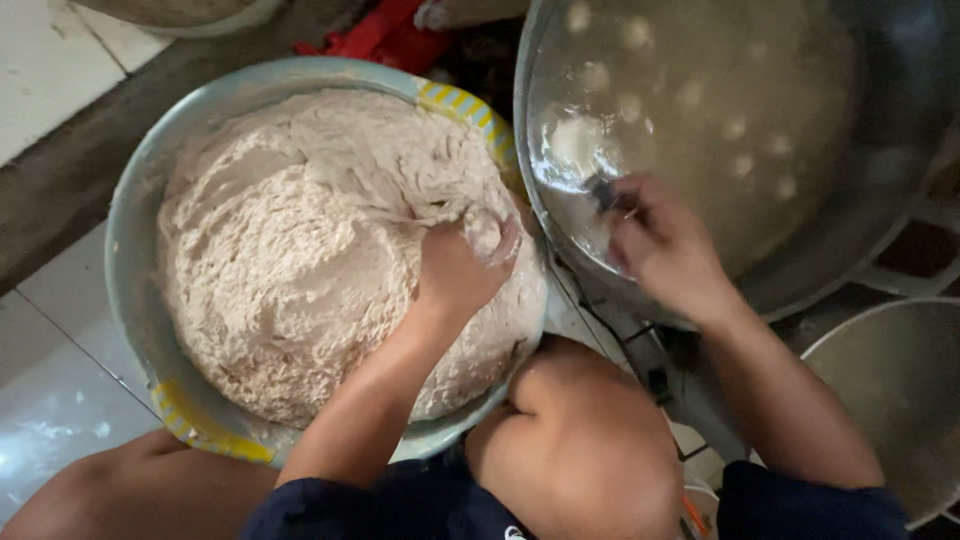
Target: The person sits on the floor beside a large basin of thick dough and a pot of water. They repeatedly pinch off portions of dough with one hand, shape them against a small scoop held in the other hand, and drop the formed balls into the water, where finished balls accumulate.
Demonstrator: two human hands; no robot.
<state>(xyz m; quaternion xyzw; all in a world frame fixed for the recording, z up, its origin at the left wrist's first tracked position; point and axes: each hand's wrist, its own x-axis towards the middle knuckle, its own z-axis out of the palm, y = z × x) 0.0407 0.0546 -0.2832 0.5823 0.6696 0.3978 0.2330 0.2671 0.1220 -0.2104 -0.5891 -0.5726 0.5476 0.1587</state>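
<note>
A big bowl (135,210) sits on the floor, full of soft, pale paste (300,260) piled in a lumpy heap. The bowl is grey-blue with yellow striped patches on its rim.

The left hand (458,265) is at the side of the bowl nearest the big pot. Its fingers are curled tight around a squeezed lump of paste (486,232), which pokes out at the top of the fist. The hand rests on the heap.

Just beside the bowl is a large metal pot (850,200) holding cloudy water. Small white balls (578,140) float in the water, well away from the bowl. The right hand (660,245) is over the pot's near edge. It is blurry. Its fingers are pinched together on a thin dark spoon handle (603,192), close to one white ball.

The person's bare knees (580,440) are below the bowl, one touching its rim. Another metal pan (890,400) sits past the right arm, far from the bowl.
</note>
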